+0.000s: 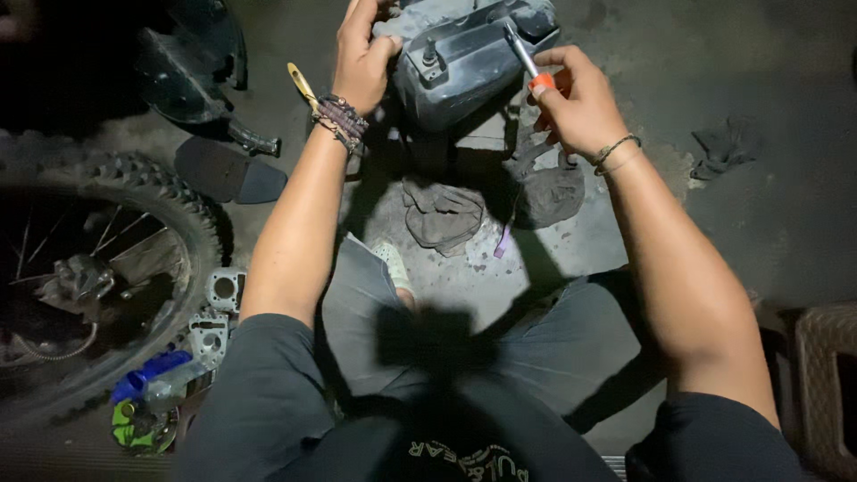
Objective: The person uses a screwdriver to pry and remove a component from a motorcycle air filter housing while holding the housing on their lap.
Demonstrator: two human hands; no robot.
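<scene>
A dusty dark grey motorcycle part (pixel 464 62), box-like with a small knob on top, stands on the concrete floor in front of me. My left hand (pixel 361 58) grips its left edge, fingers curled over the top. My right hand (pixel 576 98) holds a screwdriver (pixel 527 58) with an orange collar and metal shaft, its tip pointing up onto the part's right side. Bead bracelets circle my left wrist, and a thin cord bracelet my right.
A knobby spoked motorcycle wheel (pixel 107 241) lies at left beside metal engine pieces (pixel 219 308), a blue bottle (pixel 147 375) and a black fender (pixel 192 67). Crumpled grey rags (pixel 446 214) lie between my knees. A yellow-handled tool (pixel 302 85) rests near my left wrist. A brown crate (pixel 826 375) sits at right.
</scene>
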